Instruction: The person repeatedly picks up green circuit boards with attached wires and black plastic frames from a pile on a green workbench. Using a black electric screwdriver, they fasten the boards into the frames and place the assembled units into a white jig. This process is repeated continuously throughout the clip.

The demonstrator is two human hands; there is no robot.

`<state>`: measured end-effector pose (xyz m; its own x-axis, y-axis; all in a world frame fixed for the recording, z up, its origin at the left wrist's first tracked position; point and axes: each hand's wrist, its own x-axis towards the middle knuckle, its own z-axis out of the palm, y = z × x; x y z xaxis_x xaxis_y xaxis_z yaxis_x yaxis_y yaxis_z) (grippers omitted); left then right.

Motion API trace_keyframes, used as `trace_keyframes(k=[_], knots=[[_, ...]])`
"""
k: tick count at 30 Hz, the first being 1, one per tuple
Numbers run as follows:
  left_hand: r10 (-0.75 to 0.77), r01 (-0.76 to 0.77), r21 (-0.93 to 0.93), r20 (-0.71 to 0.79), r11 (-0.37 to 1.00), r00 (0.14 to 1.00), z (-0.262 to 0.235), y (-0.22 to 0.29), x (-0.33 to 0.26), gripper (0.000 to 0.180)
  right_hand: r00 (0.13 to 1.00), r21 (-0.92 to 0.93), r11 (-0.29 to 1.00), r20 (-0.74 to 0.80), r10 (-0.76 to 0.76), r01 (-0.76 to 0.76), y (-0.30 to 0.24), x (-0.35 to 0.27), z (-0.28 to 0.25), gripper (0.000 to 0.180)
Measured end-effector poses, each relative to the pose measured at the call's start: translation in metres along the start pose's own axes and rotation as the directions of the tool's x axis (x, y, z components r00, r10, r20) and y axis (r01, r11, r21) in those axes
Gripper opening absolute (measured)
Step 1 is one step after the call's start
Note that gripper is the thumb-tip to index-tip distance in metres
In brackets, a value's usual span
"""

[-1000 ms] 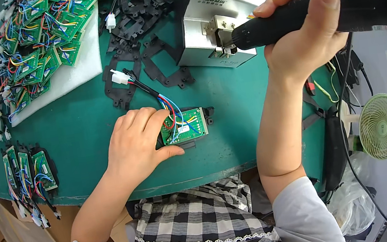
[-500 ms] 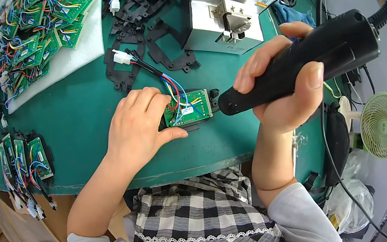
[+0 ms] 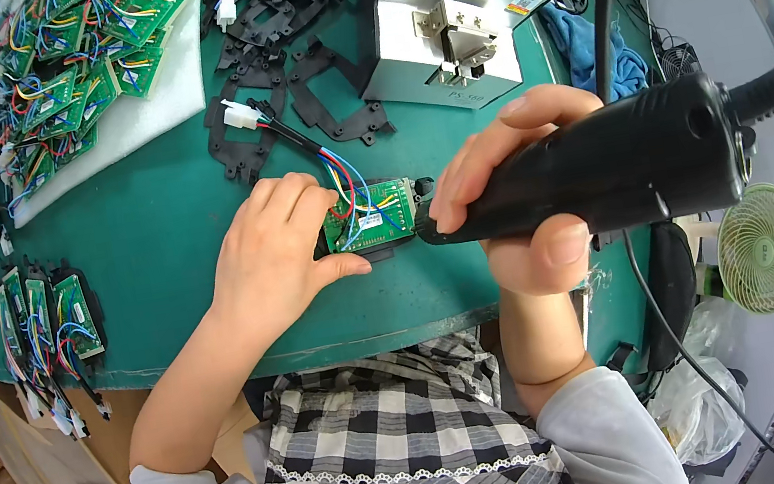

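Note:
My left hand (image 3: 276,244) grips the left end of a green circuit board (image 3: 371,220), its thumb along the near edge and its fingers at the far side. The board lies in a black plastic frame on the green table. Coloured wires rise from it to a white connector (image 3: 242,114). My right hand (image 3: 526,190) is wrapped round a black corded electric screwdriver (image 3: 618,167), held slanting with its nose at the board's right end. The nose hides that end, and the bit's tip cannot be seen.
Black plastic frames (image 3: 334,98) lie beyond the board, beside a white screw feeder (image 3: 445,30). Wired boards (image 3: 79,88) are heaped on white foam at far left. Several framed boards (image 3: 75,317) sit by the left edge. A blue cloth (image 3: 600,51) and green fan (image 3: 763,248) are at right.
My right hand has brought the screwdriver left and slightly down, and its nose now reaches the board's right end. My left hand keeps its hold on the board.

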<state>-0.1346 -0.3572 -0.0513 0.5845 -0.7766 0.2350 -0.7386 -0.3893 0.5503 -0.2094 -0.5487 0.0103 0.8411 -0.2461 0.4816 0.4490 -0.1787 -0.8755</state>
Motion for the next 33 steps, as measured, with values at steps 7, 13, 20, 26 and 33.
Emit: trace_keyframes(k=[7,13,20,26,33], knots=[[0.018,-0.019,-0.034,-0.015,0.999,1.0,0.004,-0.003,-0.001,0.064,0.924,-0.043,0.99,-0.356,-0.14,0.133,-0.011,0.045,-0.021,0.066],[-0.016,0.015,0.031,0.034,0.999,0.999,-0.002,-0.001,0.003,0.063,0.821,-0.24,0.899,-0.373,-0.433,0.365,-0.013,0.103,-0.049,0.057],[-0.035,0.034,0.032,0.026,0.999,0.999,-0.001,-0.003,0.002,0.06,0.828,-0.366,0.888,-0.378,-0.415,0.278,-0.001,0.104,-0.021,0.061],[-0.095,0.096,-0.013,0.029,0.995,0.995,-0.002,-0.001,0.003,0.062,0.957,-0.181,0.977,-0.243,-0.155,0.113,-0.012,0.08,-0.011,0.065],[-0.093,0.093,0.013,0.007,0.996,0.996,-0.002,-0.001,0.002,0.068,0.99,-0.027,0.999,-0.138,-0.038,0.034,0.005,0.055,0.049,0.064]])
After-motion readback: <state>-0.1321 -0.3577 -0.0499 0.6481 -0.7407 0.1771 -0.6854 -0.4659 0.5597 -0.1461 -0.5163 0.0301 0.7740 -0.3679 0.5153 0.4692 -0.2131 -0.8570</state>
